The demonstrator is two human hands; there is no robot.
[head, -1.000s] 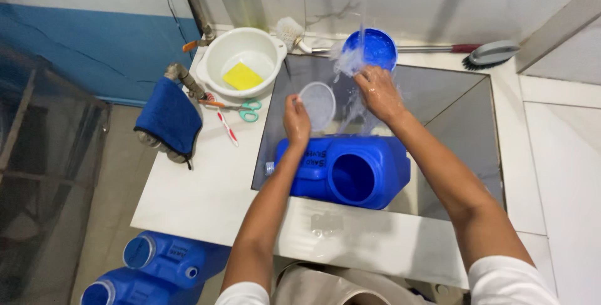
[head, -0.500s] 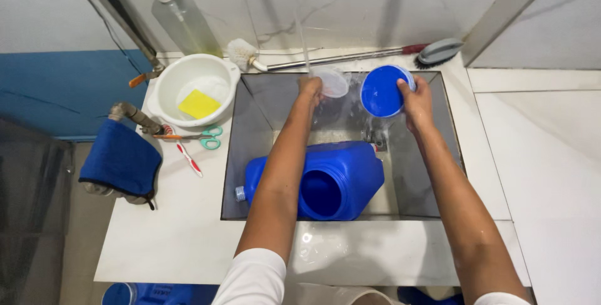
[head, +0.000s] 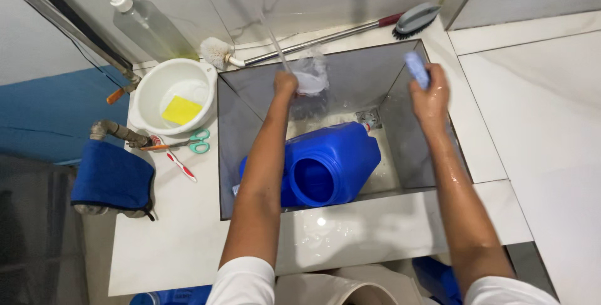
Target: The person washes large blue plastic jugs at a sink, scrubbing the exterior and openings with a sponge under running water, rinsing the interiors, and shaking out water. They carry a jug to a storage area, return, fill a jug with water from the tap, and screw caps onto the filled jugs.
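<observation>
A person's two hands work over a grey sink (head: pixel 241 148) set into a white tiled counter (head: pixel 169 236). The left hand (head: pixel 286 84) grips a clear plastic lid (head: pixel 311 74) at its rim and holds it under a thin stream of water (head: pixel 273 41) at the back of the basin. The right hand (head: pixel 429 98) closes around a blue lid (head: pixel 416 69), held on edge above the sink's right wall.

Half a second ago the two hands were close together at the back of the sink, the blue lid turned flat toward the camera; now the right hand has swung out to the right and the blue lid shows edge-on, while the left hand has stayed near the stream.

A large blue plastic jug (head: pixel 325 164) lies on its side on the sink floor between the forearms, unmoved, its long axis running from lower left to upper right and its wide open mouth facing the camera.

On the counter to the left sit a white bowl (head: pixel 153 89) holding a yellow sponge (head: pixel 181 110), green-handled scissors (head: pixel 199 141), a toothbrush (head: pixel 180 166) and a folded blue cloth (head: pixel 111 176). A long-handled brush (head: pixel 416 18) and a pump bottle (head: pixel 141 20) rest along the back wall.
</observation>
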